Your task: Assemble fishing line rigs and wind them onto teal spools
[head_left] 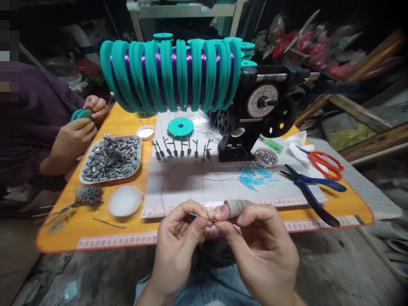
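Note:
My left hand (182,244) is closed in a pinch on a thin blue tube (193,214) that pokes out past the thumb. My right hand (264,246) meets it fingertip to fingertip, pinching a tiny thin piece (215,220) too small to name. A grey cloth sleeve (237,207) covers one right finger. Beyond the hands, a heap of similar blue tubes (255,177) lies on the white board (188,187). Above stands a row of green foam spools (168,76) wound with purple line, from which dark weights (182,152) hang on threads.
A black winding machine (237,140) carries the spools. Pliers (307,187), red-handled scissors (325,163) and a bowl of small metal parts (266,157) lie right. Left are a tray of weights (139,161), a white lid (125,200) and a co-worker's hands (78,131) holding a green spool.

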### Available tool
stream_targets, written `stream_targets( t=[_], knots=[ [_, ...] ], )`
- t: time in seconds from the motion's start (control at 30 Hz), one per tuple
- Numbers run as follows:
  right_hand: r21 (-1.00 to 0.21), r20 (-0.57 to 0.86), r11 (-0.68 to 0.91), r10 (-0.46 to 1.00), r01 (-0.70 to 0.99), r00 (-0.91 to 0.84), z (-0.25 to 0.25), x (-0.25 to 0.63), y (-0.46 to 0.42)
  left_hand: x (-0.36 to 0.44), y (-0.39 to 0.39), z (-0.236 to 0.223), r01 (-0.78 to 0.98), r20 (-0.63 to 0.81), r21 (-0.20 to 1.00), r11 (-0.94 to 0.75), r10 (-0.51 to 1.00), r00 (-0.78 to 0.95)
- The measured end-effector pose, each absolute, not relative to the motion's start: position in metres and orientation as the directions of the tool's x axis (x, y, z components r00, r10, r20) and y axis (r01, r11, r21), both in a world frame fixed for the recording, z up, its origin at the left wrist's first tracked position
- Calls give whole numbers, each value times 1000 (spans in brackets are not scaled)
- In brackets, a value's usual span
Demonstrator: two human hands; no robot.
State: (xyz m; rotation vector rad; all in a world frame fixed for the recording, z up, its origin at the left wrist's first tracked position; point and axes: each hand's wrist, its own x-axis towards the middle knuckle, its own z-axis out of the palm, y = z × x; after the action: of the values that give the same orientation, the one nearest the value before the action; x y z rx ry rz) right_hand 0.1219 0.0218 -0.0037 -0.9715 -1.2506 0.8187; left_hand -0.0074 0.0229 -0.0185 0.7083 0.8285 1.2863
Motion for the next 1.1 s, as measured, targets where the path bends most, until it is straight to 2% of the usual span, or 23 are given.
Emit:
stream_targets(
  t=[0.1,0.4,0.57,0.7,0.8,0.97,1.1],
  knots=[
    [-920,392,382,906,90,161,-3,123,23,-6,24,-19,-537,-130,829,156,988,86],
    [-910,409,392,902,133,139,-1,122,23,-6,23,-19,-542,-140,824,165,986,88],
    [-830,523,469,842,303,130,-3,123,22,-6,23,-19,-520,-134,841,152,988,73],
    [-781,574,505,813,367,102,-6,124,20,-6,24,-18,-521,-131,840,151,988,75],
    [-799,559,497,821,340,114,-6,123,20,-8,25,-19,-517,-120,842,152,988,95],
    [-879,465,440,876,185,125,-2,122,24,-9,23,-19,-516,-91,847,128,991,98],
    [-894,445,428,885,132,139,1,122,27,-9,23,-17,-544,-124,823,163,986,108]
  ],
)
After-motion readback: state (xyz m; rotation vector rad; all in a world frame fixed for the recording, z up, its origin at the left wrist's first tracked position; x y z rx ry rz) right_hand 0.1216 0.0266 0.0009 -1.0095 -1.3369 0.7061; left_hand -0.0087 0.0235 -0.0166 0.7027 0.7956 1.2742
